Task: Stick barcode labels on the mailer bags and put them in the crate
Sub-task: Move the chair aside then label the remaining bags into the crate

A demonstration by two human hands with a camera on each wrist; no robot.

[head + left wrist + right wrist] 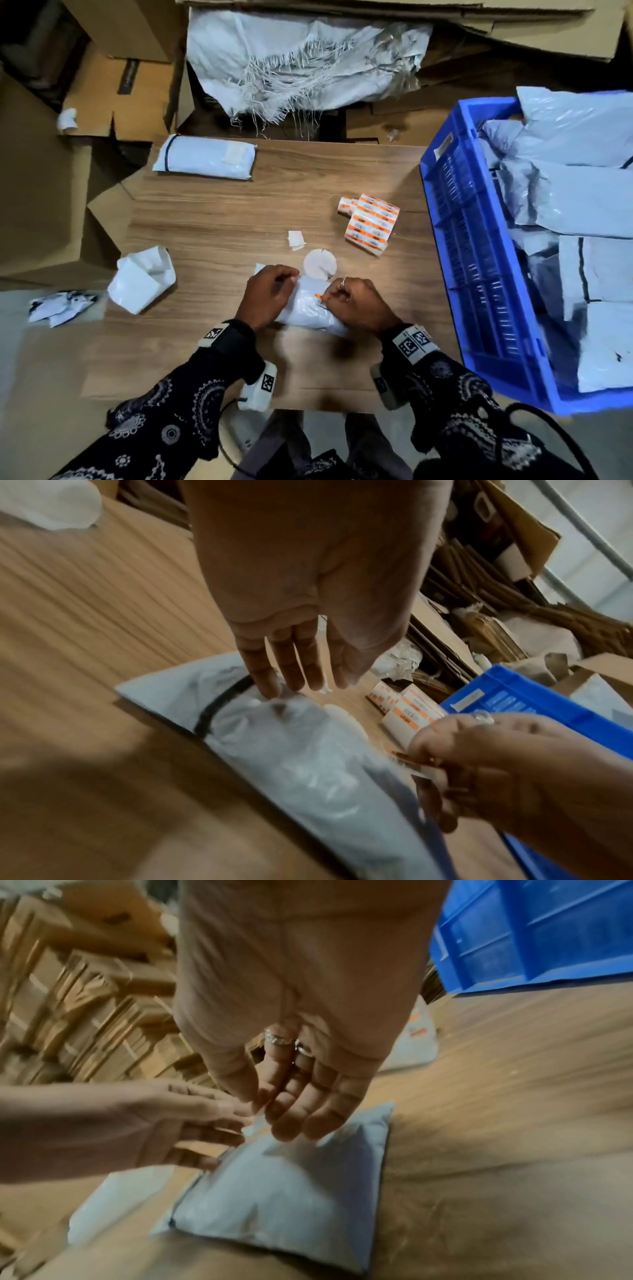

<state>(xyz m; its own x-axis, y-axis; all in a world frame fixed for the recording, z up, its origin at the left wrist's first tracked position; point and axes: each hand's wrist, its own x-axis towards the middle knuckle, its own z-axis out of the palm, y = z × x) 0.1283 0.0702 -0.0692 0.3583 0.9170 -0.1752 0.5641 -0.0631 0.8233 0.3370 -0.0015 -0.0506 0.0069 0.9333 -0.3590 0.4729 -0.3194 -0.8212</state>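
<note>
At the near table edge a mailer bag (305,308) lies flat: soft, slick, light by appearance. The left hand (270,294) presses it with straight fingers; the right hand (356,301) pinches a barcode label (319,297). Best gripped at the edges. Further right, the crate (479,274) holds more bags.

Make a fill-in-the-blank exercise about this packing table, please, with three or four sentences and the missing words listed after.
1. The right hand pinches a small ____ over the mailer bag.
2. The left hand rests on that bag, which lies on the ____ table.
3. The crate on the person's right is ____ in colour.
4. The roll of labels lies between the bag under the hands and the ____.

Missing words: label; wooden; blue; crate
</note>
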